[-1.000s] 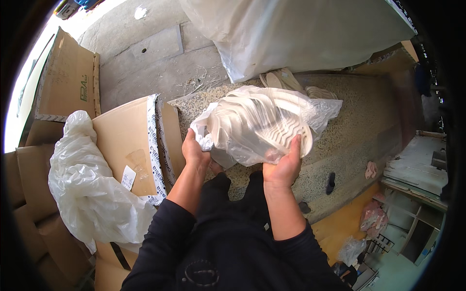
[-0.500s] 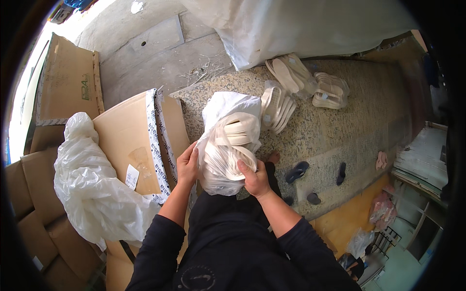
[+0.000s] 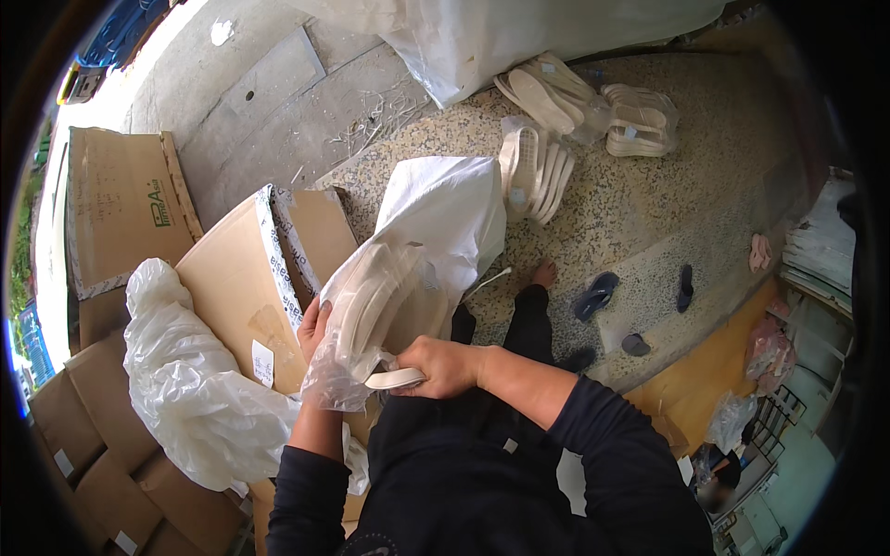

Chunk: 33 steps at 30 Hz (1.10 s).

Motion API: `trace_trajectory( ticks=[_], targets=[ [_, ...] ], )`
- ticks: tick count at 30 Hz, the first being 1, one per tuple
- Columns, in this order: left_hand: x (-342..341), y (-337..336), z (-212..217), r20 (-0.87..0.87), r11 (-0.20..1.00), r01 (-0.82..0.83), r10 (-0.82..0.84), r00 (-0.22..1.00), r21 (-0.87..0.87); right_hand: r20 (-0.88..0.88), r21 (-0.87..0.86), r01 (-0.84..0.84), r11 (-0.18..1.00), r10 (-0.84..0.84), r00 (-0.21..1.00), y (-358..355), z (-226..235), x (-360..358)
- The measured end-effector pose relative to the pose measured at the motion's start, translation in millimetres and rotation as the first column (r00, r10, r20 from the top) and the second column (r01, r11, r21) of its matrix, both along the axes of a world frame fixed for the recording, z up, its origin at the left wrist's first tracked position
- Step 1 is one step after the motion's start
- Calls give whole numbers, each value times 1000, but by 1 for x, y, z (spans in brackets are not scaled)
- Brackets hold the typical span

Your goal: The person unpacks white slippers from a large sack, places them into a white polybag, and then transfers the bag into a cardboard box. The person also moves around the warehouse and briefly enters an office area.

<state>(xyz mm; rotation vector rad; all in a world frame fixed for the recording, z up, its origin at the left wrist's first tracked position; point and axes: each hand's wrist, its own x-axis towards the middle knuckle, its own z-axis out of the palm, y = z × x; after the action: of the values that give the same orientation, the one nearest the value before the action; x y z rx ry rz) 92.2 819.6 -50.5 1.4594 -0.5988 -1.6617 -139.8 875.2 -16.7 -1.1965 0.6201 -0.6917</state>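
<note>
In front of my body is a clear plastic bag of cream shoe soles (image 3: 369, 301), tilted and leaning on a white sack (image 3: 450, 199). My left hand (image 3: 315, 326) is closed on the bag's left side, its fingers partly hidden behind the plastic. At the bag's near end, my right hand (image 3: 438, 365) is wrapped round one cream shoe sole (image 3: 393, 379), whose end sticks out beside the crumpled plastic. How far that sole reaches into the bag I cannot tell.
More bagged soles (image 3: 538, 171) lie on the speckled floor beyond the sack. Cardboard boxes (image 3: 232, 264) and a crumpled plastic sheet (image 3: 190, 380) stand at my left. Dark slippers (image 3: 595, 295) are on the floor to the right. A large translucent sheet (image 3: 538, 32) hangs at the far side.
The bag of soles has turned more upright and come nearer and to the left. My right hand has moved from the bag's right side to a sole at its near end.
</note>
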Motion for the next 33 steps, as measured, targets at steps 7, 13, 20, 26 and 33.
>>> trace_trajectory(
  ticks=[7,13,20,26,33],
  targets=[
    [-12,26,77,338,902,429,-390,856,-46,-172,-43,223,974,-227,959,2,-44,-32],
    [-48,97,102,278,879,449,-476,834,160,-577,365,924,-111,-806,131,-18,-140,3],
    [-24,75,103,322,984,98,-141,936,147,-520,-178,709,682,-678,521,-55,-186,73],
    [37,103,89,391,932,288,-355,849,222,-893,-394,424,815,-450,35,10,-209,-37],
    [13,105,65,561,863,393,-505,657,318,-528,298,927,229,-769,360,10,-147,-71]
  ],
)
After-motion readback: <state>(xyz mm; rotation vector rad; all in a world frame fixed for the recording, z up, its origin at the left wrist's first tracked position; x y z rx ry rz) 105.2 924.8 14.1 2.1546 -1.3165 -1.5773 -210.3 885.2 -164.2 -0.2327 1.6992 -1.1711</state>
